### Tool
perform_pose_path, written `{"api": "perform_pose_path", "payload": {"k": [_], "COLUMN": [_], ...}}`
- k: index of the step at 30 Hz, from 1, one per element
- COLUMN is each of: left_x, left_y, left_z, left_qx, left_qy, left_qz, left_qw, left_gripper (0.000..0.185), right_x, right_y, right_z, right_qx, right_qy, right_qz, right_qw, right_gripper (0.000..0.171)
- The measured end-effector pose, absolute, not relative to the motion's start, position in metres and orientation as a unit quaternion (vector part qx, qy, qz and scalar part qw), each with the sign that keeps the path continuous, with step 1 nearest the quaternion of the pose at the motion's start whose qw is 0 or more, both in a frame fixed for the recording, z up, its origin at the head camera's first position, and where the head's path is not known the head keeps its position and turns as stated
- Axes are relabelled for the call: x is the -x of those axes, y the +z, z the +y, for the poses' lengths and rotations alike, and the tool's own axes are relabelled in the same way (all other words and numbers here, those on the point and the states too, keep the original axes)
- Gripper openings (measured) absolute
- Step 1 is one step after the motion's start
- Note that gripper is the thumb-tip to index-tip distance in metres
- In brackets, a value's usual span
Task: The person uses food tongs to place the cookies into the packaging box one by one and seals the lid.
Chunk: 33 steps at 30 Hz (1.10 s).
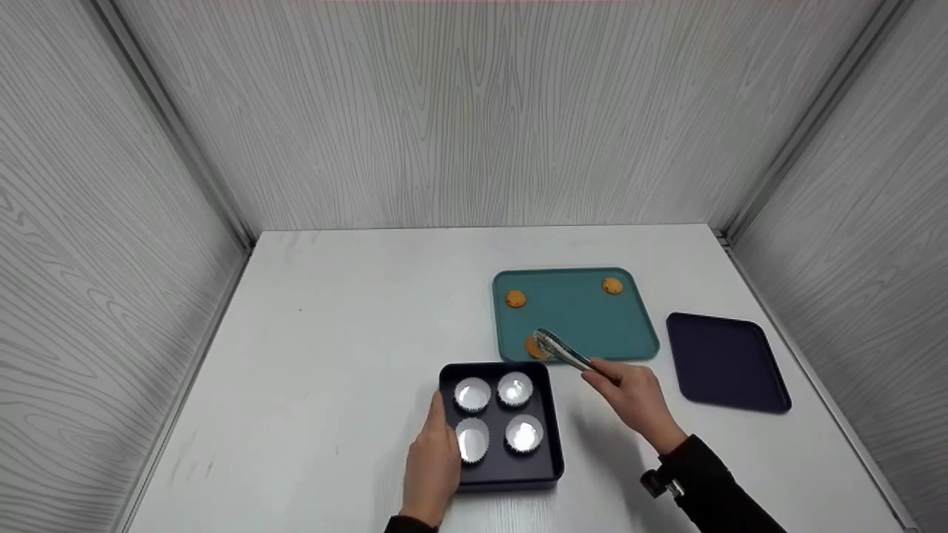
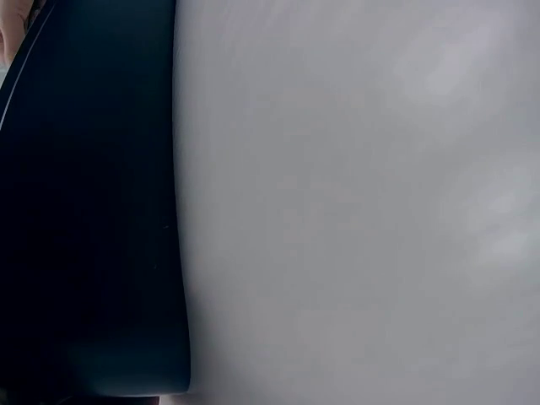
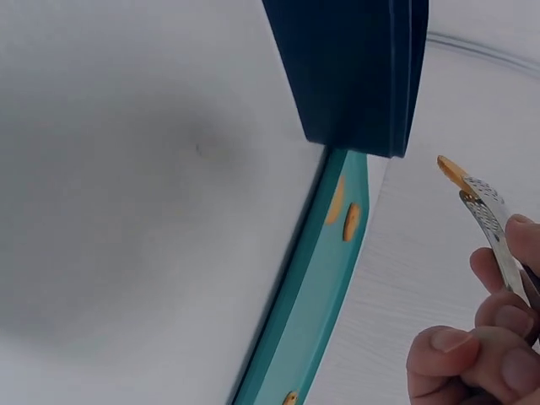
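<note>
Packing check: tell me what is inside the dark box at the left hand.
Four white paper cups sit in the dark box, apparently empty. Its bottom beneath them is covered, and the left hand hides part of one side.

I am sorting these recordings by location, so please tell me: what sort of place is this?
Probably a recording booth rather than an everyday kitchen: grey wood-grain panels stand around a white table on three sides, and small cookies lie on a teal tray there.
</note>
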State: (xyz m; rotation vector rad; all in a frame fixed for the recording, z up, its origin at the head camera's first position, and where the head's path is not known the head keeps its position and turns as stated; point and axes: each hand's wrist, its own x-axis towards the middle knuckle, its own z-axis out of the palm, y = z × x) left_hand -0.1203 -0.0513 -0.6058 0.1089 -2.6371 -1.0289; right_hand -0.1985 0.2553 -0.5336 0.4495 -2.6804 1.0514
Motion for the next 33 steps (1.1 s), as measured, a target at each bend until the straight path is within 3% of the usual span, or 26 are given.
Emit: {"api": "perform_pose_path", "payload": {"k": [6,12,17,33], "left_x": [0.12,0.12,0.12,0.119], "left_y": [-0.605,-0.604,-0.604,-0.603], "left_z": [-0.052,-0.052,-0.052,-0.052], "left_qx": [-0.043,-0.04,-0.034,-0.041], "left_qy": [-0.359,-0.356,-0.355,-0.371], "left_qz": [-0.92,-0.92,-0.921,-0.916], "left_qw": [0.152,0.157,0.157,0.146], "left_gripper": [0.051,0.051,0.051,0.052], "right_x": [0.189,0.186,0.186,0.188], "right_y": [-0.53,-0.531,-0.533,-0.541], "right_z": [0.246,0.24,0.236,0.227], "right_qx": [-0.215,-0.22,-0.231,-0.242], "right_qy": [0.366,0.354,0.331,0.288], "right_qz": [-0.901,-0.908,-0.915,-0.926], "right_qw": [0.084,0.032,0.003,-0.018], "right_gripper": [0.024,0.025,0.015,0.009]}}
